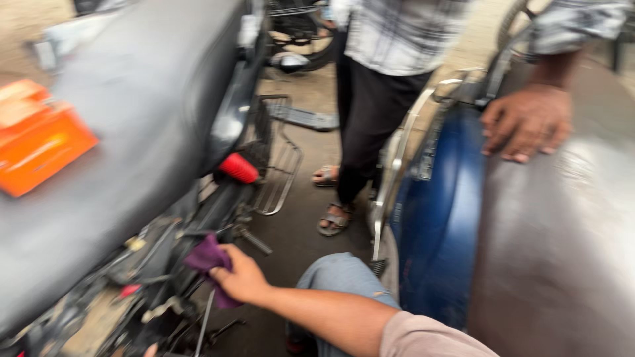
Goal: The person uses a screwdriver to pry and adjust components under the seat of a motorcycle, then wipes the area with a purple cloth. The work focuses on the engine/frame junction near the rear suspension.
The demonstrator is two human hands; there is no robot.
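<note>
Pinched rag in curled right hand, bunched against motorcycle underside at seven o'clock, so cloth met metal; saw no left hand; noted co-worker's hand spread flat on scooter seat at two o'clock, seemingly for support.

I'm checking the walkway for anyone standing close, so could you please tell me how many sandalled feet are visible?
2: one foot behind, one foot nearer, between the bikes. None seem hidden.

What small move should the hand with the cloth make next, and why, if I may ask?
Probably rub the cloth along the bike frame: the right hand grips it bunched, right against that grimy frame under the seat.
</note>
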